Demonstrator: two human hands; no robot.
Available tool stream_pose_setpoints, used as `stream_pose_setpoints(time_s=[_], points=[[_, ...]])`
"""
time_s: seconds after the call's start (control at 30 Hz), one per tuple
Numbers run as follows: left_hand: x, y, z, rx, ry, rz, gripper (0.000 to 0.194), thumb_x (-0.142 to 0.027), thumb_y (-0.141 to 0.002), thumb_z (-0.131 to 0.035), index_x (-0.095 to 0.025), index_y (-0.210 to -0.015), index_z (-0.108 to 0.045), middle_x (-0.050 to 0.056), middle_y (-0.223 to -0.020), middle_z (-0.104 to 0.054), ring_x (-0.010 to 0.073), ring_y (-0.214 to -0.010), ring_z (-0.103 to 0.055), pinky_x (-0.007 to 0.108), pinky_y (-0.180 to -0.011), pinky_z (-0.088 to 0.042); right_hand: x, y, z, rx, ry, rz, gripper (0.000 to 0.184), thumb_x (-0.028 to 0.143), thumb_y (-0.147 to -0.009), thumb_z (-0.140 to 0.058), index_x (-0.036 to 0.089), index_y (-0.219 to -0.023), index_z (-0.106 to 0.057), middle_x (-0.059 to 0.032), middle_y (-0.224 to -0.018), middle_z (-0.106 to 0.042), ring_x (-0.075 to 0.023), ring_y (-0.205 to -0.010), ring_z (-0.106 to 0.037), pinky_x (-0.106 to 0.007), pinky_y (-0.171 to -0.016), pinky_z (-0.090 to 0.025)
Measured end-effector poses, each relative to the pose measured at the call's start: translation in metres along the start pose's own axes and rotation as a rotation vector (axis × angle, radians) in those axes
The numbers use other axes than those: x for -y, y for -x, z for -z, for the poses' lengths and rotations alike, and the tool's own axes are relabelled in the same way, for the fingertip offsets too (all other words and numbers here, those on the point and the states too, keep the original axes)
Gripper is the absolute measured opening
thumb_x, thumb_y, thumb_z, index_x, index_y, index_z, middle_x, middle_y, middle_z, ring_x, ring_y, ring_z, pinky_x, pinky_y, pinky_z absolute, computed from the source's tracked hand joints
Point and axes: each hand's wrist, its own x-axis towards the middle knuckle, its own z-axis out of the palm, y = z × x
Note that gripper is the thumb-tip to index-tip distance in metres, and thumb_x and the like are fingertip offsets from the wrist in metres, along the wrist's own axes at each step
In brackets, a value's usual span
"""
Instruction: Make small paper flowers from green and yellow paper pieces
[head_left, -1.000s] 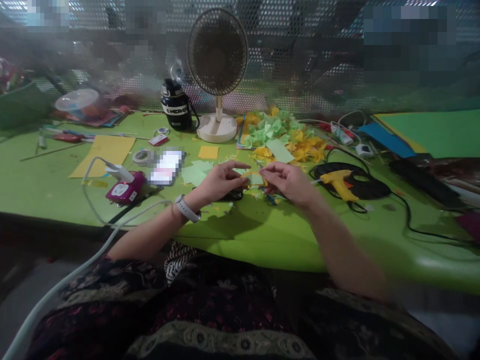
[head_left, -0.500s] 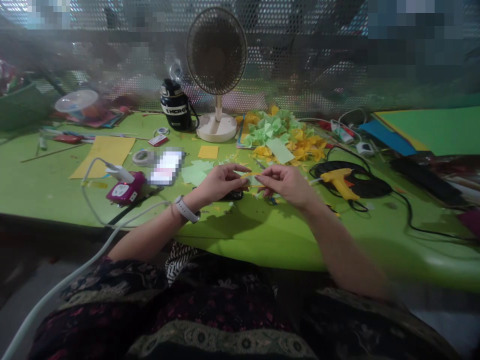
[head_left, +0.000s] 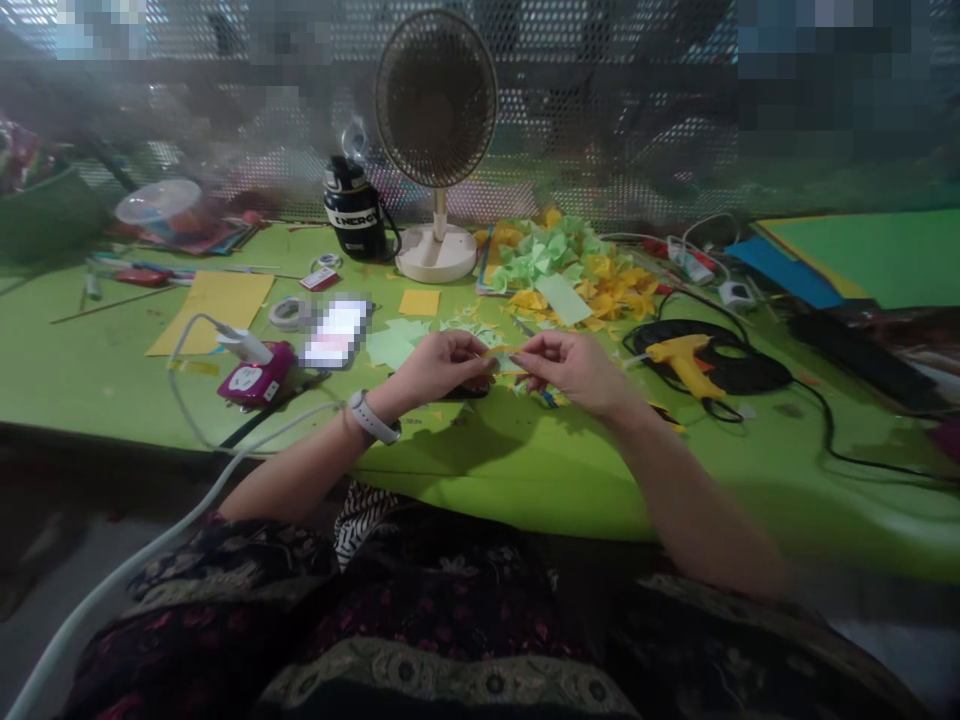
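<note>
Between my two hands is a small strip of yellow paper (head_left: 501,351), held just above the table. My left hand (head_left: 442,370), with a pale watch on its wrist, pinches the left end. The fingertips of my right hand (head_left: 574,368) pinch the other end. Fingers cover much of the paper, so its full shape is hidden. Below and beyond lie light green paper pieces (head_left: 396,343) and yellow and green scraps. A dark object (head_left: 469,390) is partly hidden under my left hand.
Folded green paper pieces (head_left: 547,250) and yellow ones (head_left: 616,285) are heaped at the back. On the right a yellow glue gun (head_left: 686,365) rests on a black mat. A fan (head_left: 437,252), a dark bottle (head_left: 354,220), a phone (head_left: 337,332) and a purple power adapter (head_left: 256,375) stand or lie leftward.
Both hands keep their pinch on the yellow paper in nearly the same place. The whole view has shifted very slightly.
</note>
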Motion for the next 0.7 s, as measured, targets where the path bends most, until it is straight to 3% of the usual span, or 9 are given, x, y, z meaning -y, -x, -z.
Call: stream_pose_setpoints(time_s=[0.27,0.47,0.57,0.7], points=[[-0.003,0.002,0.002,0.034,0.037,0.015,0.019,-0.026,-0.08,-0.076,-0.012,-0.082,-0.063,0.004,-0.073,-0.073,0.0102,-0.066,-0.069,0.026,-0.07,-0.058,0.002,0.0,0.001,0.021,0.013,-0.028,0.041,0.048,-0.066,-0.087,0.015,-0.078,-0.066,0.0,-0.062,-0.066,-0.0094,-0.051,-0.06,-0.021,-0.05,-0.05],[-0.004,0.009,0.004,0.05,-0.017,0.009,0.018,-0.028,-0.081,-0.075,-0.013,-0.082,-0.064,0.003,-0.071,-0.072,0.0082,-0.062,-0.066,0.023,-0.066,-0.056,0.008,0.003,0.0,0.045,-0.018,-0.069,0.032,0.037,-0.069,-0.087,0.015,-0.075,-0.065,0.0014,-0.058,-0.065,-0.0076,-0.05,-0.06,-0.018,-0.05,-0.049],[-0.006,0.019,0.008,0.028,-0.107,-0.015,0.019,-0.032,-0.084,-0.071,-0.014,-0.086,-0.066,0.004,-0.072,-0.072,0.0086,-0.063,-0.066,0.022,-0.065,-0.056,0.007,0.003,0.001,0.146,-0.027,-0.165,0.026,0.03,-0.071,-0.086,0.014,-0.074,-0.066,-0.0003,-0.059,-0.068,-0.0078,-0.05,-0.062,-0.017,-0.05,-0.05],[-0.005,0.03,0.02,-0.099,-0.182,-0.086,0.022,-0.037,-0.088,-0.066,-0.015,-0.09,-0.067,0.006,-0.078,-0.074,0.01,-0.065,-0.068,0.024,-0.066,-0.057,-0.007,-0.003,-0.006,0.35,0.02,-0.35,0.021,0.022,-0.073,-0.084,0.013,-0.069,-0.066,-0.0015,-0.056,-0.068,-0.009,-0.049,-0.064,-0.016,-0.048,-0.051]])
